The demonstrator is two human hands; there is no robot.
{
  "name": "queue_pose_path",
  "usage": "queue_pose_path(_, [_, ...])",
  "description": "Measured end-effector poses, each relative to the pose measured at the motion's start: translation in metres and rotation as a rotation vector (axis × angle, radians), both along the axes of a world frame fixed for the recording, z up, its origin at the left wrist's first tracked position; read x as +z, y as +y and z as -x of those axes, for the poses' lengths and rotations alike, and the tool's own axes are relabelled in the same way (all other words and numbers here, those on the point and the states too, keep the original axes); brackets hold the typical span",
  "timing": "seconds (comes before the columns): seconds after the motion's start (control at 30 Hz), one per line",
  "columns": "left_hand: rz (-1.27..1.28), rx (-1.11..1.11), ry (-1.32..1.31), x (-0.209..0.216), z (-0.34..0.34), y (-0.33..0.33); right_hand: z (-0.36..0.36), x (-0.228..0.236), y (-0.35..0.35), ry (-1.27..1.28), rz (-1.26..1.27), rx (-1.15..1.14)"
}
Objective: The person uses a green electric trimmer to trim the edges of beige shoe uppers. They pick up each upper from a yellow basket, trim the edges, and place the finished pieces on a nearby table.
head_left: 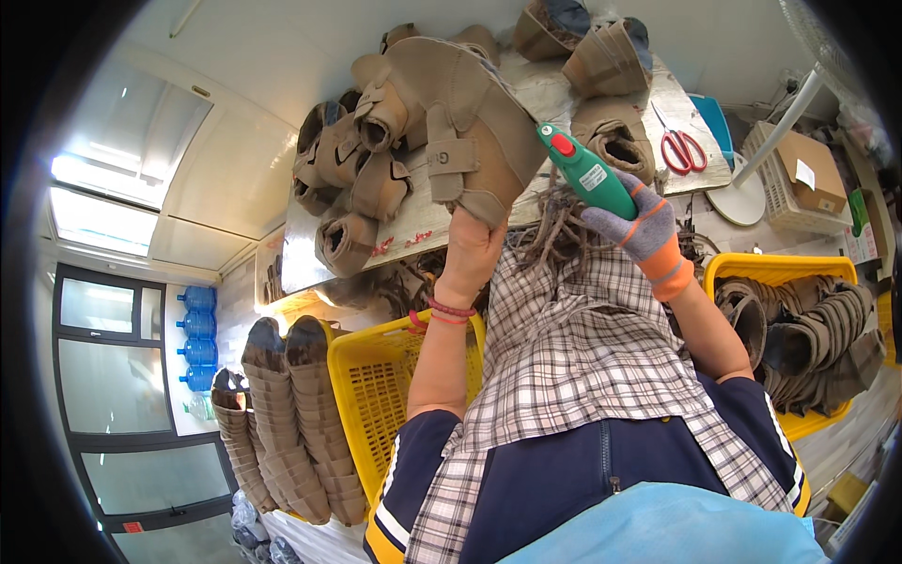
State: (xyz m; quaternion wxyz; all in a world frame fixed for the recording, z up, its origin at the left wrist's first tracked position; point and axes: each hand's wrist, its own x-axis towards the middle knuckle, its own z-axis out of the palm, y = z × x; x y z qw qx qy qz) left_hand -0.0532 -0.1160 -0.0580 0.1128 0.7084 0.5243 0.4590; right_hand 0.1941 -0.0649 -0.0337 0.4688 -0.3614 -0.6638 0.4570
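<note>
At the bottom of the frame lie a pale blue cloth and a navy top with yellow trim, and over it a checked woven apron [573,357] rises toward the centre. Left of it, a yellow plastic basket [371,395] with a lattice wall stands beside tall stacks of nested tan boot uppers [301,423]. At the right edge a second yellow basket [780,273] holds darker, curled leather pieces packed side by side.

Mid-frame, the bare left hand [470,249], with red bands at the wrist, grips the lower edge of a tan suede boot upper [470,122]; its fingers are curled and pressed onto the soft, napped material, which it holds up near the centre top of the frame. The right hand [644,226] wears a grey knit glove with an orange cuff, its fingers wrapped tightly around a green plastic handheld tool [583,169] with a red button; the tool's tip meets the upper's right edge.

Behind them, a pale table [554,94] carries more tan uppers [357,179] in a loose heap, with red-handled scissors [681,150] at upper right. Farther right sit a white mesh tray and a cardboard box [813,169].
</note>
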Motion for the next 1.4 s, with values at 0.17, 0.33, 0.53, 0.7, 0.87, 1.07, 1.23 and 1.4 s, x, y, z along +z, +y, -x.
queue_pose_path(0.17, [-0.13, 0.013, 0.365, -0.012, 0.002, -0.001, -0.003, -0.002, 0.004, 0.054, 0.125, 0.013])
queue_pose_path(0.33, [-0.178, -0.013, 0.418, -0.003, -0.012, -0.001, -0.006, 0.006, 0.002, 0.105, 0.223, 0.06])
queue_pose_path(0.53, [-0.165, -0.081, 0.463, -0.007, -0.017, -0.005, -0.006, 0.02, 0.008, 0.167, 0.303, 0.035])
queue_pose_path(0.7, [-0.145, -0.02, 0.229, -0.031, -0.009, 0.009, -0.025, 0.014, 0.024, 0.17, 0.252, -0.097])
queue_pose_path(0.87, [-0.287, 0.147, -0.026, 0.028, 0.053, 0.122, -0.061, -0.003, 0.032, 0.195, 0.243, -0.224])
queue_pose_path(1.07, [-0.79, 0.496, 0.148, 0.048, 0.024, 0.194, -0.096, -0.017, 0.024, 0.23, 0.259, -0.386])
queue_pose_path(1.23, [-0.356, -0.213, 0.378, -0.045, -0.135, 0.142, -0.114, -0.026, 0.026, 0.128, 0.297, -0.409])
queue_pose_path(1.4, [-0.121, 0.0, 0.508, -0.054, -0.109, 0.152, -0.114, -0.036, 0.027, 0.13, 0.293, -0.387])
